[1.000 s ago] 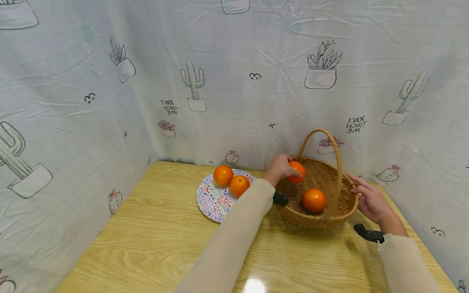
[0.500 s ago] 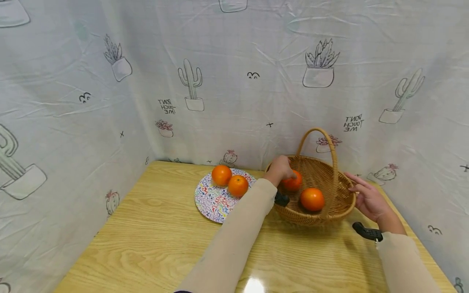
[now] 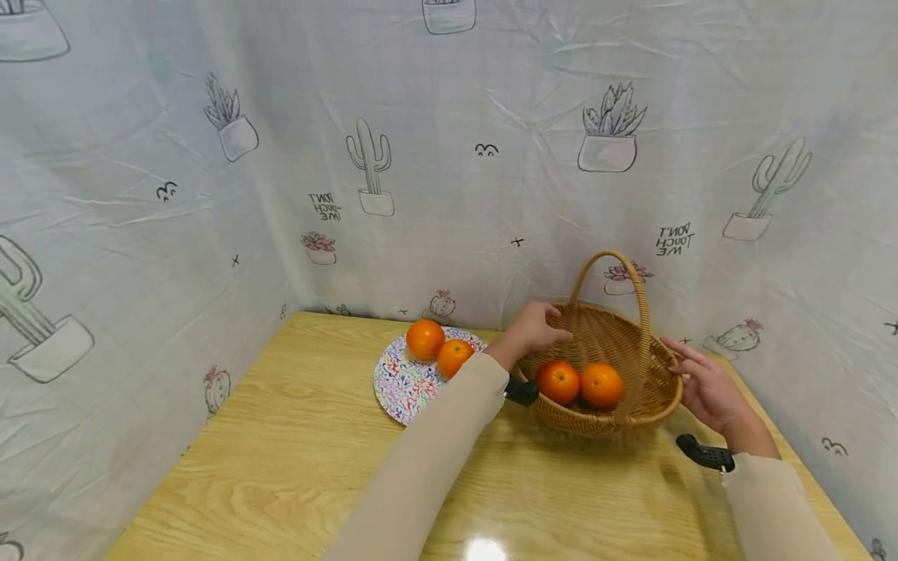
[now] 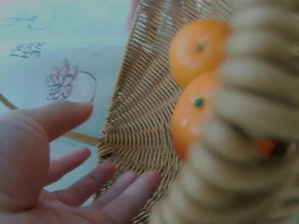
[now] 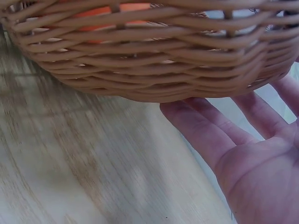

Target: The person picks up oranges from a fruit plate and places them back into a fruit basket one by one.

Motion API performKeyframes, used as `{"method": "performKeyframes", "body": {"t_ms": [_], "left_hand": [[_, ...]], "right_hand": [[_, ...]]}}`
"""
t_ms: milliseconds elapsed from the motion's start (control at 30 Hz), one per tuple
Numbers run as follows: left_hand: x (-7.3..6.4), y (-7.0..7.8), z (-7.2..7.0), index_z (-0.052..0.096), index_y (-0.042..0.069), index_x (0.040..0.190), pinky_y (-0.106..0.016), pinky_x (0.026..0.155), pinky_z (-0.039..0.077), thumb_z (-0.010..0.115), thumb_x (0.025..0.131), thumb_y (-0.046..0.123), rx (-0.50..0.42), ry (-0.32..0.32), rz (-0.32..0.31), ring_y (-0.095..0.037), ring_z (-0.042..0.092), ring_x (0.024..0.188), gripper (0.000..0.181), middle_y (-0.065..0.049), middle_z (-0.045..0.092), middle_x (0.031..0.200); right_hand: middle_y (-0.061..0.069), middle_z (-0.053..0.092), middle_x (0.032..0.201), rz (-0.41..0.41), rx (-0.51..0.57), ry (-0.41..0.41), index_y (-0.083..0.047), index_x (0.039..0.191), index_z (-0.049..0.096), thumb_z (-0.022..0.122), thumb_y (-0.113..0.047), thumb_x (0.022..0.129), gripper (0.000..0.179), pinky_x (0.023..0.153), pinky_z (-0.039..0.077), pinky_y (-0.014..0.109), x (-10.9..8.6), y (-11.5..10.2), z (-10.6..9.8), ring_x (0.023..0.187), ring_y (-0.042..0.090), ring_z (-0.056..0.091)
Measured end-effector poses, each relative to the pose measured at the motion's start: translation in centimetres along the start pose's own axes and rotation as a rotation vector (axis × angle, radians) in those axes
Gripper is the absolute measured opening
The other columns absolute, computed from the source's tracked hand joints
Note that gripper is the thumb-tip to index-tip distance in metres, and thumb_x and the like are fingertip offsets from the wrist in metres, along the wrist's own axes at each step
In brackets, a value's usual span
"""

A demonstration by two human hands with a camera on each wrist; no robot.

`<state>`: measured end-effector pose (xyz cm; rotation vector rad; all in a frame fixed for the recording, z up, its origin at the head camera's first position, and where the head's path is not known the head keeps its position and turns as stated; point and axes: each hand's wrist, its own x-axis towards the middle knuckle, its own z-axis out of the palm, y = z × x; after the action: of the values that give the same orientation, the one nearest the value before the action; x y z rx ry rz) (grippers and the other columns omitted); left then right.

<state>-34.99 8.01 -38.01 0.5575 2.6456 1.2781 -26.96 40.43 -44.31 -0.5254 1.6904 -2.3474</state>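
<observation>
Two oranges sit side by side in a wicker basket (image 3: pixel 617 327), the left orange (image 3: pixel 559 382) against the right orange (image 3: pixel 602 385). My left hand (image 3: pixel 535 327) is over the basket's left rim with nothing in it; in the left wrist view its fingers (image 4: pixel 126 196) spread apart beside the weave. My right hand (image 3: pixel 712 389) touches the basket's right end, and in the right wrist view its extended fingers (image 5: pixel 201 128) reach against the outside of the lower weave. The arched basket handle (image 4: pixel 252 84) hides part of the oranges in the left wrist view.
Left of the basket, a round plate (image 3: pixel 401 389) with a colourful squiggle pattern holds two more oranges (image 3: pixel 425 340), partly behind my left forearm. A cactus-printed cloth (image 3: pixel 449 156) hangs behind and beside the wooden table (image 3: pixel 266 436).
My left hand has lowered an orange into the basket and let it go beside the other one, then drawn up and slightly left. My right hand has stayed at the basket.
</observation>
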Motion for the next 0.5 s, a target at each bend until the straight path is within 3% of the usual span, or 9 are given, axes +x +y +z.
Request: {"method": "performKeyframes", "body": {"t_ms": [133,167,367,500], "left_hand": [[-0.9,-0.5,-0.6,0.063,0.005,0.136,-0.032,0.077,0.057,0.074,0.096,0.025,-0.152,-0.007,0.038,-0.029,0.068,0.104,0.046,-0.012,0.066,0.126],[-1.2,-0.6,-0.8,0.064,0.006,0.135,-0.031,0.077,0.057,0.073,0.097,0.026,-0.154,-0.002,0.059,-0.027,0.068,0.103,0.044,-0.011,0.067,0.124],[-2.7,-1.1,-1.6,0.067,0.009,0.131,-0.026,0.090,0.054,0.070,0.099,0.025,-0.136,0.009,0.195,-0.016,0.066,0.105,0.035,-0.006,0.071,0.118],[-3.8,-1.5,-2.4,0.066,0.011,0.130,-0.028,0.093,0.055,0.067,0.101,0.024,-0.204,0.041,0.226,-0.016,0.067,0.107,0.032,-0.004,0.071,0.118]], "right_hand": [[-0.008,0.064,0.135,0.000,0.001,0.003,-0.027,0.142,0.059,0.027,0.008,0.106,0.060,0.085,0.062,0.032,0.0,0.1,0.1,0.110,0.015,0.072],[-0.007,0.064,0.135,-0.001,0.005,0.001,-0.027,0.143,0.059,0.027,0.008,0.106,0.060,0.086,0.062,0.032,-0.1,0.2,0.2,0.111,0.015,0.071],[-0.008,0.065,0.133,-0.001,0.016,0.002,-0.027,0.142,0.060,0.025,0.008,0.107,0.061,0.084,0.062,0.032,-0.2,0.1,0.0,0.107,0.015,0.073],[-0.007,0.065,0.133,-0.003,0.028,-0.007,-0.027,0.143,0.059,0.023,0.008,0.107,0.062,0.084,0.062,0.032,-0.2,0.1,-0.1,0.106,0.015,0.073]]}}
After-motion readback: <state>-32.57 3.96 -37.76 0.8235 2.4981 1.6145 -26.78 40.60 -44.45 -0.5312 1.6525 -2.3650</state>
